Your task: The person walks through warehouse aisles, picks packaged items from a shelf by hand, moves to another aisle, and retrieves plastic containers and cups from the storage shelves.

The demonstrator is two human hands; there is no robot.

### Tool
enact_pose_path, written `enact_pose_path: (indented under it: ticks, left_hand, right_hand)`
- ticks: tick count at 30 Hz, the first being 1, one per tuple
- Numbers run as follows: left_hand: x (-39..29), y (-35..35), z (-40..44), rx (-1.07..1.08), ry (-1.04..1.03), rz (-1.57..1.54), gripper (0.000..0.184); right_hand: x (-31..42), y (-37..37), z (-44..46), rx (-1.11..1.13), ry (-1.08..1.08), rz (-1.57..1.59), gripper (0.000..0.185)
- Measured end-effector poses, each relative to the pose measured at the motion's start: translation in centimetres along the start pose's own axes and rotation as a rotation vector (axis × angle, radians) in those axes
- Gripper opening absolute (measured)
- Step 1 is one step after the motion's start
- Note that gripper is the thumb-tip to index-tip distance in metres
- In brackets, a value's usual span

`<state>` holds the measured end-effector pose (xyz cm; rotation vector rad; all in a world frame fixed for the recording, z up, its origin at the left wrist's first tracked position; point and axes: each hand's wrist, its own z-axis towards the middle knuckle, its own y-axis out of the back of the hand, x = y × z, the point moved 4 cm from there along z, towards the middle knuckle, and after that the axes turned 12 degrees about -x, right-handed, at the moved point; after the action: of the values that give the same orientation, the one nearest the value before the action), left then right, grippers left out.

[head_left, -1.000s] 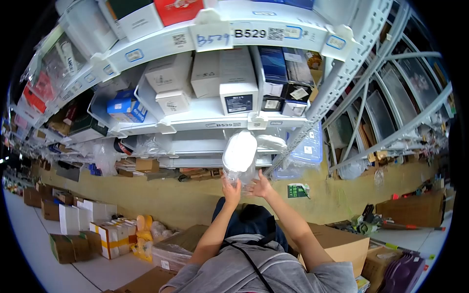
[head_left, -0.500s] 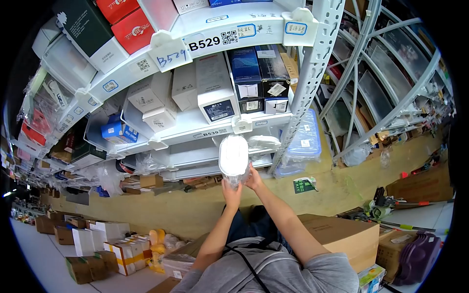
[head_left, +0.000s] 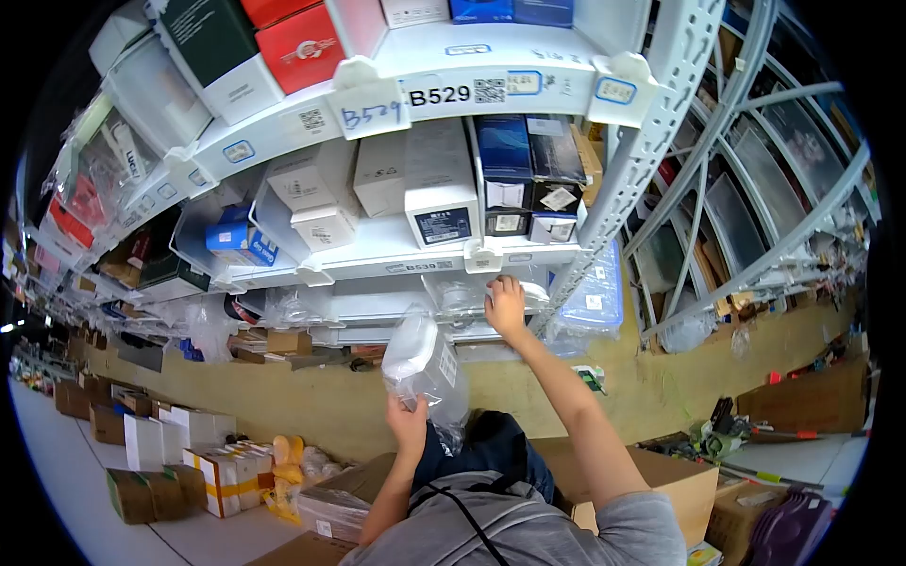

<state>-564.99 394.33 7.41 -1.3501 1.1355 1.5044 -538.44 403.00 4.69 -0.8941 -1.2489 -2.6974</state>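
Note:
My left hand [head_left: 408,423] grips a clear plastic container with a white lid [head_left: 415,354], wrapped in a transparent bag with a printed label on its side. The container tilts in front of the lower shelves. Farther right, my right hand [head_left: 507,304] reaches to the shelf beneath the B539 label, fingers slightly bent and apart. It lies over or beside plastic-wrapped clear items with a white top [head_left: 534,291]; whether the fingertips touch them I cannot tell.
White shelving holds several boxes, among them a white box [head_left: 440,189] and a blue box [head_left: 241,241]. A perforated upright post [head_left: 651,123] stands at right, with a blue-lidded bin [head_left: 596,292] behind it. Cardboard boxes [head_left: 651,481] sit beside my body.
Both hands held the container in front of the shelf. My right hand has let go and moved up right to the shelf; my left hand has brought the container lower and left.

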Motion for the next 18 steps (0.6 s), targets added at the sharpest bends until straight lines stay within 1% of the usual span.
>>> enact_pose_path:
  ticks: [1,2,3,5,7,8,9,10,11,12,13,14,15,17,18]
  left_hand:
    - [-0.1,0.1,0.1,-0.021,0.043,-0.003,0.023]
    - [0.2,0.3,0.2,-0.037,0.039,-0.012,0.023]
    - [0.9,0.6,0.1,-0.026,0.048,-0.009,0.025]
    - [1.5,0.8,-0.2,-0.031,0.040,-0.023,0.028]
    - [0.7,0.9,-0.7,-0.021,0.035,-0.054,0.026]
    - [0.0,1.2,-0.8,-0.023,0.019,-0.052,0.026]
    - [-0.8,1.4,-1.3,0.024,0.022,0.051,0.025]
    - [-1.1,1.4,-1.7,0.074,0.027,0.156,0.024]
    - [-0.9,1.4,-1.9,0.082,0.019,0.160,0.024]
    - [-0.8,1.5,-2.2,0.071,0.051,0.156,0.024]
    - [-0.7,1.5,-2.3,0.061,0.082,0.153,0.025]
    - [-0.6,1.5,-2.6,0.047,0.135,0.080,0.025]
    - [-0.8,1.6,-2.6,0.058,0.140,0.089,0.025]
    - [-1.2,1.4,-2.7,0.081,0.104,0.098,0.025]
    - [-0.9,1.3,-2.7,0.087,0.112,0.097,0.025]
  right_hand:
    - [0.8,-0.4,1.1,0.009,0.200,-0.209,0.021]
    - [-0.2,-2.9,1.5,0.234,0.276,-0.421,0.038]
    - [-0.6,-4.1,2.0,0.226,0.294,-0.416,0.038]
    - [-1.9,-7.4,2.2,0.639,0.246,-0.518,0.046]
    - [-1.2,-8.4,2.4,0.462,0.293,-0.636,0.044]
    - [-1.2,-9.0,2.5,0.542,0.270,-0.662,0.044]
    - [-1.3,-9.5,2.4,0.531,0.203,-0.641,0.044]
    - [-1.6,-10.4,2.1,0.501,0.254,-0.682,0.044]
    - [-2.1,-11.3,2.1,0.469,0.304,-0.726,0.044]
    - [-2.6,-11.7,2.3,0.467,0.293,-0.723,0.044]
    - [-3.0,-12.2,2.5,0.477,0.296,-0.642,0.047]
    - [-3.3,-12.7,2.3,0.489,0.297,-0.562,0.050]
    - [-3.3,-12.2,2.2,0.496,0.283,-0.562,0.050]
    - [-3.0,-10.6,2.2,0.532,0.242,-0.459,0.051]
    - [-2.5,-10.1,2.2,0.383,0.357,-0.569,0.054]
